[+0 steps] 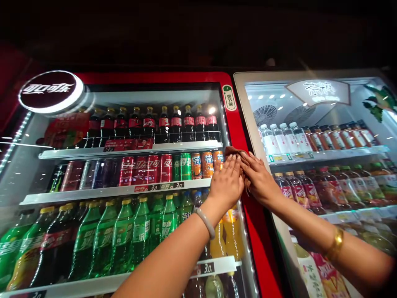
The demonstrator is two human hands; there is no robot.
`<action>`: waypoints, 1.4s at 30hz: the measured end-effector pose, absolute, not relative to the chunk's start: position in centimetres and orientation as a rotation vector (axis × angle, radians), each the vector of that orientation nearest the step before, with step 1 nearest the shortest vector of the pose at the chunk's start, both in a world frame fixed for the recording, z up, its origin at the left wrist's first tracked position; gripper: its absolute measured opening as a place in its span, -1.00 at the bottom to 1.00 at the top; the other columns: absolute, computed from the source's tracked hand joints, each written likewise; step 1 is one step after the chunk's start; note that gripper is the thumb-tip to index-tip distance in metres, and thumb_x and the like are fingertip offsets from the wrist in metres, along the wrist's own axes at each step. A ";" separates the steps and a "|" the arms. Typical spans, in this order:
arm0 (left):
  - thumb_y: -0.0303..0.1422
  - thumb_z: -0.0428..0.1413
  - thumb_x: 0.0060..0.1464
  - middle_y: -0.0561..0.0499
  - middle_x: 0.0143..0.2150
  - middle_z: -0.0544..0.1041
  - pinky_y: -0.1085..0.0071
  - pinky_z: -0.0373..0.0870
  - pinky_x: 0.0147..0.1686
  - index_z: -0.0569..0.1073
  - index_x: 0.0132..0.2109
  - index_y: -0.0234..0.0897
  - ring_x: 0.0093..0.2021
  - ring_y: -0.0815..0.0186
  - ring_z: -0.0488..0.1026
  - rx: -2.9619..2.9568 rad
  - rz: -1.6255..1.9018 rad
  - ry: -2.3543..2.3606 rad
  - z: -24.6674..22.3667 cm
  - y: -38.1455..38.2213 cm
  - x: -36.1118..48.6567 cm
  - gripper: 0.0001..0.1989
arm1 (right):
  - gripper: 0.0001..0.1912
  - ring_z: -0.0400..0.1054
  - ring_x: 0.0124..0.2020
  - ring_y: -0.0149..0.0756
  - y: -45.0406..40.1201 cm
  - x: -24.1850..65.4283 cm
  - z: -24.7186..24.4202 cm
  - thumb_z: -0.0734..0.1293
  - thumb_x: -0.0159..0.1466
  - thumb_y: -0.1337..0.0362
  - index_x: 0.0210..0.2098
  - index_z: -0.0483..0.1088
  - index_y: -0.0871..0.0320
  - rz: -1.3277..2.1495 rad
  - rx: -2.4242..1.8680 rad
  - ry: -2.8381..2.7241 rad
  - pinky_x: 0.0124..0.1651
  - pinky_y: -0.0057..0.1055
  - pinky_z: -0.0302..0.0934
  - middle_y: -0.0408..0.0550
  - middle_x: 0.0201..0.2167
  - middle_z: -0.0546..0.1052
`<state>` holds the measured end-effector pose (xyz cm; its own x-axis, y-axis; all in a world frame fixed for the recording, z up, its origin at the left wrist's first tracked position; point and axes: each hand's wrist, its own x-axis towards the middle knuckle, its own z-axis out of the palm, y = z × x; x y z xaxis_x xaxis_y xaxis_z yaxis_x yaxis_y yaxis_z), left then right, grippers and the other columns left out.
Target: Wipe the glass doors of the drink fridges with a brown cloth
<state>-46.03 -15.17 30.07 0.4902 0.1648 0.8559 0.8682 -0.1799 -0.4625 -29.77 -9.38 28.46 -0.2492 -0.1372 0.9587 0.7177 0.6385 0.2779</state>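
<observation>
A brown cloth (232,151) is pressed against the right edge of a red-framed drinks fridge door, level with the shelf of cans. My left hand (227,181), below a pale grey bangle (204,222), lies over the cloth with its fingers together and pointing up. Beside it my right hand (259,177) grips the cloth from the right, its fingertips meeting the left hand's. A gold bracelet (335,244) circles the right wrist. Most of the cloth is hidden under both hands.
The red door frame (228,78) surrounds glass with shelves of cola bottles (149,124), cans (166,167) and green bottles (120,234) behind it. A lit round sign (51,92) juts out at upper left. A second, pale-framed fridge (245,95) stands close on the right.
</observation>
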 end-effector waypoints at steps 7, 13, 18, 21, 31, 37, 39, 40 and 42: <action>-0.30 -0.19 0.41 -0.13 0.56 0.10 0.05 -0.08 0.55 0.04 0.52 -0.44 0.57 0.21 0.01 -1.529 -0.693 -0.964 38.8 -16.0 -46.0 -0.37 | -0.37 -0.01 0.54 0.03 -9.7 -30.9 35.7 0.12 0.42 0.32 0.46 0.16 0.18 -0.929 -0.527 -1.566 0.51 0.17 0.03 0.14 0.51 0.13; -0.18 -0.23 0.45 -0.09 0.58 0.05 0.15 -0.14 0.55 0.06 0.53 -0.36 0.58 0.27 -0.04 -1.479 -0.524 -0.924 41.8 -16.3 -49.3 -0.37 | -0.39 0.04 0.51 0.02 -9.0 -30.8 39.7 0.09 0.42 0.32 0.44 0.21 0.21 -1.039 -0.515 -1.567 0.52 0.12 0.01 0.08 0.50 0.18; -0.23 -0.25 0.45 -0.16 0.58 0.04 0.10 -0.15 0.55 0.04 0.52 -0.46 0.58 0.21 -0.02 -1.359 -0.617 -1.060 47.3 -16.9 -50.2 -0.37 | -0.38 0.10 0.46 0.14 -10.3 -32.8 49.6 0.16 0.39 0.25 0.41 0.25 0.28 -0.966 -0.595 -1.515 0.49 0.21 0.00 0.17 0.47 0.22; -0.28 -0.25 0.44 -0.15 0.57 0.06 0.12 -0.17 0.55 0.05 0.52 -0.47 0.58 0.23 -0.03 -1.306 -0.636 -1.059 49.3 -17.8 -51.8 -0.38 | -0.39 0.13 0.44 0.09 -10.4 -33.7 49.4 0.15 0.42 0.20 0.40 0.27 0.30 -1.098 -0.486 -1.584 0.52 0.14 -0.05 0.15 0.45 0.26; -0.32 -0.24 0.40 -0.13 0.59 0.02 0.13 -0.18 0.56 0.04 0.52 -0.47 0.59 0.22 -0.07 -1.194 -0.808 -1.183 49.5 -19.0 -57.1 -0.37 | -0.33 0.10 0.44 0.23 -9.5 -34.2 52.1 0.12 0.43 0.07 0.41 0.23 0.33 -1.011 -0.510 -1.501 0.46 0.21 0.01 0.22 0.46 0.22; -0.31 -0.18 0.39 -0.17 0.58 0.06 0.14 -0.18 0.56 0.09 0.50 -0.56 0.60 0.16 -0.11 -1.214 -0.763 -1.149 49.2 -19.0 -57.4 -0.36 | -0.33 0.03 0.49 0.06 -12.0 -40.9 51.1 0.09 0.45 0.06 0.46 0.16 0.25 -1.202 -0.311 -1.656 0.53 0.11 -0.14 0.12 0.46 0.24; -0.32 -0.18 0.39 -0.19 0.57 0.08 0.14 -0.17 0.56 0.13 0.48 -0.57 0.59 0.14 -0.10 -1.213 -0.773 -1.154 49.0 -19.1 -57.4 -0.38 | -0.35 0.03 0.49 0.02 -11.7 -40.3 49.2 0.08 0.46 0.12 0.46 0.16 0.26 -1.263 -0.265 -1.670 0.55 0.07 -0.15 0.13 0.45 0.26; -0.34 -0.19 0.39 -0.19 0.57 0.08 0.13 -0.16 0.56 0.13 0.48 -0.55 0.59 0.15 -0.08 -1.210 -0.789 -1.159 48.9 -19.2 -57.3 -0.38 | -0.37 0.05 0.48 0.03 -11.3 -39.6 48.7 0.09 0.45 0.15 0.44 0.19 0.27 -1.256 -0.277 -1.655 0.54 0.07 -0.13 0.15 0.44 0.27; -0.36 -0.23 0.39 -0.16 0.58 0.05 0.11 -0.15 0.56 0.09 0.50 -0.50 0.58 0.18 -0.05 -1.208 -0.817 -1.159 48.8 -19.1 -57.2 -0.38 | -0.39 0.10 0.44 0.12 -10.7 -38.1 49.0 0.10 0.44 0.19 0.38 0.28 0.32 -1.160 -0.369 -1.578 0.49 0.14 -0.04 0.22 0.42 0.29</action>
<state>-57.17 -19.15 48.79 0.2537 0.0995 0.9621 0.9398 0.2101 -0.2696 -38.12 -10.75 49.03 -0.3611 -0.3242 0.8744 0.7378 0.4741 0.4805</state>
